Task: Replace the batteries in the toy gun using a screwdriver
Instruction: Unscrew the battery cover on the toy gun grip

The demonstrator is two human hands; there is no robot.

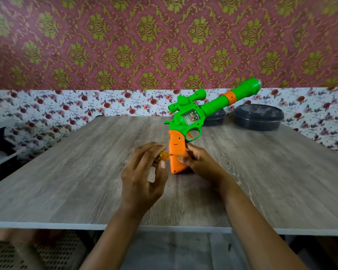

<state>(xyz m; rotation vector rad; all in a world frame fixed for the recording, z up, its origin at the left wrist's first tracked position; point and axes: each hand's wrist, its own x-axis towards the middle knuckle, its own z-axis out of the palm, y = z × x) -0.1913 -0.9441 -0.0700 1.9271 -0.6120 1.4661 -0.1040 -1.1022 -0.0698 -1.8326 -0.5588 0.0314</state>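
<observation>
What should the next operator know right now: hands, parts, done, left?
Left hand pinches the screwdriver, its tip at the side of the orange grip.
Right hand grips the toy gun by that grip, butt on the table, barrel pointing up and away to the right.
Done: screwdriver set against the grip; the grip looks closed.
Left: undo the screw, open the grip, swap batteries, close, screw back. No batteries in view.
</observation>
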